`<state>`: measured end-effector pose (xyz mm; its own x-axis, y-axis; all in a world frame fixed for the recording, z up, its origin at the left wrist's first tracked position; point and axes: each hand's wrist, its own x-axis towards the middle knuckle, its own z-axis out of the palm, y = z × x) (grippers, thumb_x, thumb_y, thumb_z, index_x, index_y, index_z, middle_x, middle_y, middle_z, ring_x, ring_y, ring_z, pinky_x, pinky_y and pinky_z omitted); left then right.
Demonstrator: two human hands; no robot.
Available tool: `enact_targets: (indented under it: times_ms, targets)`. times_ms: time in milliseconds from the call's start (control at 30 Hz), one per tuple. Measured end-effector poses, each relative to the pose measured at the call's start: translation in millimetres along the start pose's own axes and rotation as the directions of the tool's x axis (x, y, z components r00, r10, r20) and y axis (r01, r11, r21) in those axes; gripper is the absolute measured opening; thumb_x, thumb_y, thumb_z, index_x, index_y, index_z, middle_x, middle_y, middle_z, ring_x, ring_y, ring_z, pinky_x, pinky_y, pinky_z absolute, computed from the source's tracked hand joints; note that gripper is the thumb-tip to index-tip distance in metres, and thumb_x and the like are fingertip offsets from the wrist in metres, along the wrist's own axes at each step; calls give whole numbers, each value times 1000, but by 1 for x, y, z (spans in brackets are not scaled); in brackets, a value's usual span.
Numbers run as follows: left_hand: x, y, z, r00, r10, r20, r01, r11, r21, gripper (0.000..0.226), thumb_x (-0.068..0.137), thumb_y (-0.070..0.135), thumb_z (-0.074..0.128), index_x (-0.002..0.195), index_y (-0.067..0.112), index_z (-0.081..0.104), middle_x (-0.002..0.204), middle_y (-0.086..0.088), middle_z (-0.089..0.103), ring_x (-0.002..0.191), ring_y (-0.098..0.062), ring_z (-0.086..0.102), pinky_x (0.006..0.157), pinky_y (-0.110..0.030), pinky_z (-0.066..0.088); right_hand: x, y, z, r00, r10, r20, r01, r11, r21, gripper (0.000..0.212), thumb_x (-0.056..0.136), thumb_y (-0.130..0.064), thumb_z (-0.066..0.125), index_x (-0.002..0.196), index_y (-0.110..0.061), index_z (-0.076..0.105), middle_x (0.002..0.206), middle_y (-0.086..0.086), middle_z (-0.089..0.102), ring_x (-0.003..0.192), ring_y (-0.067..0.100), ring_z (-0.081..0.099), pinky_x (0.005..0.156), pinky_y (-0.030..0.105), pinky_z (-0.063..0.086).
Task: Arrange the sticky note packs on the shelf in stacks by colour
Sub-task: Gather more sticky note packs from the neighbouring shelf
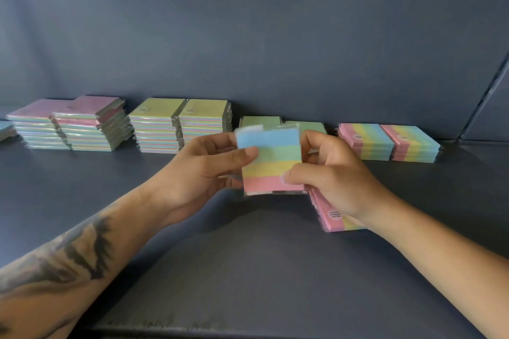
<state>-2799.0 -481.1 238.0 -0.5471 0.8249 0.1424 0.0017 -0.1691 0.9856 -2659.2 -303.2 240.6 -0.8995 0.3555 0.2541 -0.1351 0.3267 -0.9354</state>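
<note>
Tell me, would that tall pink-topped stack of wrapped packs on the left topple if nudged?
Possibly. The tall pink-topped stack looks skewed, its upper packs offset, so a push might shear it. The shiny wrap probably lets the packs slide. Each flat pack alone seems unlikely to tip.

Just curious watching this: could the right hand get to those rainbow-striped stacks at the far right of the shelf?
Probably yes. The striped stacks sit just beyond the right hand with bare shelf between, but both hands hold a striped pack, so the left hand would have to keep it.

Striped pack [271, 162] held upright before sorted stacks [179, 125] on shelf [248, 270].
</note>
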Motion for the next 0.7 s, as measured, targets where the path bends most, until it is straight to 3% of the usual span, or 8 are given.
enact_targets:
  times_ms: [100, 167, 267, 367, 433, 533, 633, 700]
  targets:
    - [0, -3, 4, 1000, -13, 29, 10, 995, 101, 38, 82, 20, 74, 116, 2, 73, 113, -15, 75, 95, -25, 67, 79, -38, 48, -1, -2, 1, 1000, 10, -11, -8, 988, 152, 49, 65, -10, 79, 112, -2, 67, 107, 33, 64, 83, 35, 55, 66, 44, 40]
    - [1, -3, 4, 1000, -11, 8, 10, 994, 110, 33, 84, 24, 71, 111, 4, 75, 110, -16, 75, 91, -25, 66, 79, -37, 49, -4, -5, 1, 1000, -6, 25, 3, 991, 131, 44, 73, -6, 83, 115, -10, 68, 102, 14, 74, 88, 25, 65, 69, 36, 50]
    - [3, 1, 4, 999, 7, -50, -4, 997, 77, 26, 86, 28, 70, 100, 7, 76, 99, -16, 75, 84, -23, 66, 80, -39, 49, -7, -4, -3, 999, -45, -26, 45, 999, -2, 55, 78, -19, 87, 124, -23, 58, 113, 2, 76, 104, 19, 72, 93, 42, 58]
    - [5, 1, 4, 995, 20, -94, -12, 996, 91, 35, 84, 30, 71, 100, 0, 74, 95, -19, 75, 87, -31, 68, 88, -49, 48, -15, -5, -11, 988, -123, -94, 93, 956, -277, 81, 64, -47, 89, 130, -43, 43, 133, -12, 59, 117, 9, 61, 96, 45, 55]
    - [5, 1, 6, 992, 12, -122, 3, 992, 128, 48, 82, 31, 71, 104, -12, 69, 98, -22, 75, 90, -41, 70, 93, -55, 50, -21, -8, -15, 976, -217, -12, 180, 841, -510, 80, 66, -48, 91, 129, -43, 41, 149, -22, 40, 136, 2, 43, 106, 40, 48]
    - [3, 0, 11, 996, -6, -90, 20, 987, 157, 44, 83, 32, 71, 104, -6, 74, 106, -24, 75, 98, -43, 69, 100, -61, 48, -27, -13, -13, 953, -273, 134, 288, 665, -689, 65, 68, -49, 88, 118, -36, 49, 162, -24, 23, 147, 3, 25, 115, 29, 30]
    - [0, -1, 14, 1000, -2, -3, 3, 985, 174, 36, 85, 30, 77, 103, -1, 77, 107, -24, 75, 96, -35, 67, 97, -57, 49, -28, -16, -7, 940, -287, 186, 324, 570, -755, 53, 70, -50, 88, 108, -33, 55, 154, -21, 39, 140, 7, 35, 111, 26, 32]
    - [-4, -1, 17, 1000, -9, 25, 4, 984, 176, 41, 84, 32, 75, 106, -3, 76, 108, -23, 75, 97, -36, 69, 98, -55, 52, -34, -15, -5, 939, -297, 175, 321, 568, -758, 51, 70, -53, 86, 106, -32, 56, 145, -20, 49, 135, 8, 42, 107, 26, 36]
